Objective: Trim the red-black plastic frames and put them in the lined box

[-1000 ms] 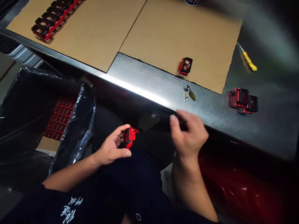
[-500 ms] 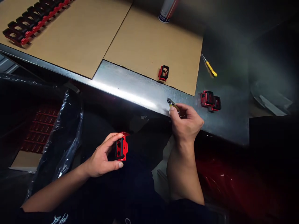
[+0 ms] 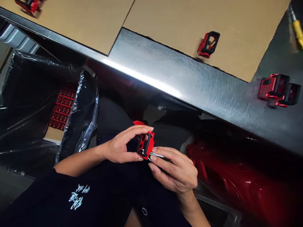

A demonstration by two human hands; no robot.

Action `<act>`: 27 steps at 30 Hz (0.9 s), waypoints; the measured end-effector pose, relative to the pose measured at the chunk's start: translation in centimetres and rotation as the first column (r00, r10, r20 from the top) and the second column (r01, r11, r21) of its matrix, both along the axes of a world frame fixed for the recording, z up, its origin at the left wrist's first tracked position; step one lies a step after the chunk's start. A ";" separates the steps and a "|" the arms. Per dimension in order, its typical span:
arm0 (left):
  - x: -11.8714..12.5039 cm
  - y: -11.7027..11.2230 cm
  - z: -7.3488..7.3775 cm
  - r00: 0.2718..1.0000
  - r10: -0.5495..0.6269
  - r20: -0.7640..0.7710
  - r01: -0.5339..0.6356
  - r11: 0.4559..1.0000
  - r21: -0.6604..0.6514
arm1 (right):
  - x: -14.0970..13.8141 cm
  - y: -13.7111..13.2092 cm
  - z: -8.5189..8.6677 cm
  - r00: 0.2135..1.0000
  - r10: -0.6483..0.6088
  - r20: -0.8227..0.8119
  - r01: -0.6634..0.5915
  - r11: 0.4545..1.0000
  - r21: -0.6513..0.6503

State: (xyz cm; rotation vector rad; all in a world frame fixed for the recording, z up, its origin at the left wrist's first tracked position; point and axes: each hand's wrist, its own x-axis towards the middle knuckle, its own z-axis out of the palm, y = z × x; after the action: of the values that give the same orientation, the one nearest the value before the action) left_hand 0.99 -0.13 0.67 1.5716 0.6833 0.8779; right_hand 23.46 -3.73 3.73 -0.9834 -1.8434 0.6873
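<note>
My left hand [image 3: 118,146] holds a red and black plastic housing [image 3: 145,145] between thumb and fingers, above my lap. My right hand [image 3: 174,168] pinches a thin metal pin [image 3: 157,155], and its tip reaches the housing's lower edge. The fingers of my two hands nearly meet around the housing. My right fingers hide most of the pin's far end, so its full shape cannot be seen.
A steel table edge [image 3: 180,75] runs ahead, with cardboard sheets [image 3: 189,19] on it. Another housing [image 3: 208,44] sits on the cardboard. Two more [image 3: 278,90] stand on the steel beside a yellow-handled tool [image 3: 295,30]. Left, a plastic-lined box [image 3: 62,108] holds several red parts.
My right hand has come down from the table edge with the small metal item to the housing. My left hand has turned the housing. The view has shifted, moving the table up and right.
</note>
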 end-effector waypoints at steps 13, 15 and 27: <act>-0.7 -0.6 -0.4 1.000 0.024 0.019 -0.023 0.996 -0.085 | -0.7 0.6 0.2 0.998 0.023 0.052 -0.024 1.000 0.018; -0.8 -0.6 -0.5 1.000 0.021 0.011 -0.020 0.996 -0.084 | -0.8 0.7 0.2 0.998 0.024 0.061 -0.025 0.999 0.019; -1.1 -0.8 -1.0 0.999 0.024 0.040 -0.020 0.995 -0.102 | -1.2 0.6 0.3 0.998 -0.002 0.055 0.000 0.999 0.048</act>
State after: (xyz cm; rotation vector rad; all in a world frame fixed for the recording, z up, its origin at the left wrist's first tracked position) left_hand -0.12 -0.89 -0.29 1.4547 0.7065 0.8761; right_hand 22.30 -3.16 4.04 -0.9809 -1.8984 0.6181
